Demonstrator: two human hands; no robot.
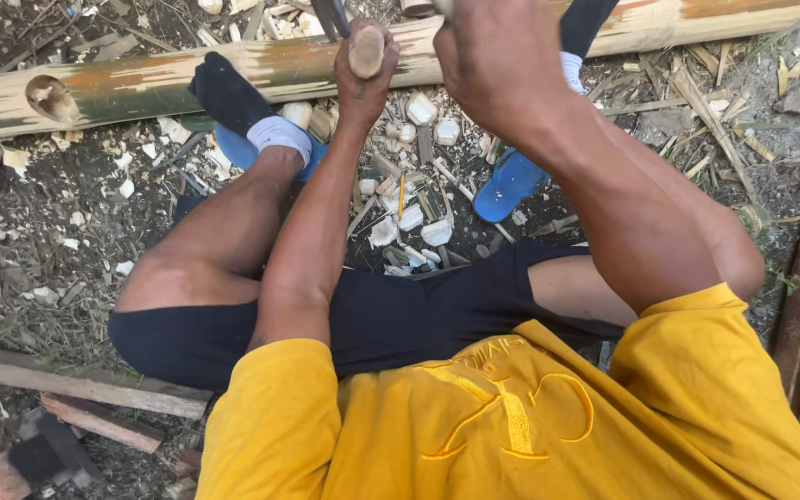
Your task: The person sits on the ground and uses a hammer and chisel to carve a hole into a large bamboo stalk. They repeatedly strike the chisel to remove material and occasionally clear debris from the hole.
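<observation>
Leftmost, a bamboo pole (141, 88) lies on the ground, its long axis running from the left edge up to the top right corner, a round hole (51, 97) cut near its left end. Just below it sit a dark sock (233, 97) and a blue sandal (243, 153). The left hand (363, 69) is wrapped tightly round a wooden handle (367, 48), whose butt end points toward the camera and which stands against the pole. Pale chips (414, 199) litter the dirt between the legs. A second blue sandal (506, 185) lies right of them. The right hand (493, 46) is raised near the top edge; its fingers are out of sight, so I cannot tell their grip.
</observation>
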